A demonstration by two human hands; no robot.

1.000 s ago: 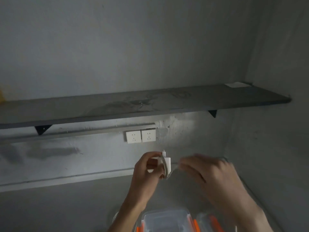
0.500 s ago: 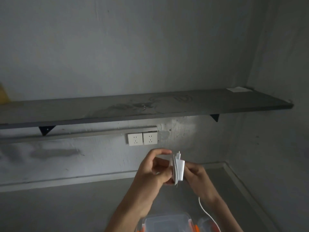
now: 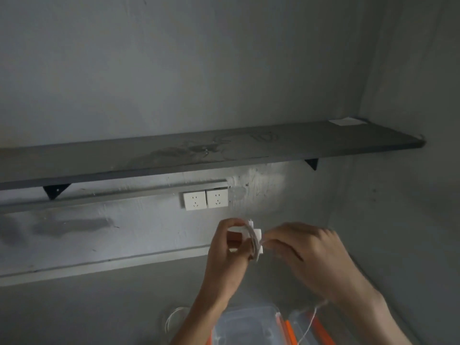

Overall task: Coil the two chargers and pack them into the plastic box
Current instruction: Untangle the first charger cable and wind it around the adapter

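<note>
My left hand [image 3: 227, 255] grips a white charger block [image 3: 256, 236] held up in front of the wall, with its white cable wound in loops around it. My right hand [image 3: 308, 252] pinches that cable just right of the block; the loose end [image 3: 308, 322] trails down under my right wrist. Below my arms lies the clear plastic box [image 3: 245, 324] with orange clips, and a second clear piece with orange edges [image 3: 313, 327] beside it, probably the lid. A second white cable [image 3: 174, 317] lies coiled on the surface left of the box.
A dark shelf [image 3: 199, 150] on black brackets runs across the wall above my hands. Two white wall sockets [image 3: 206, 199] sit under it. A grey wall closes the right side, forming a corner.
My right hand has swung from beneath the charger up and over to its right, laying the cable around the block. My left hand has stayed put on the charger.
</note>
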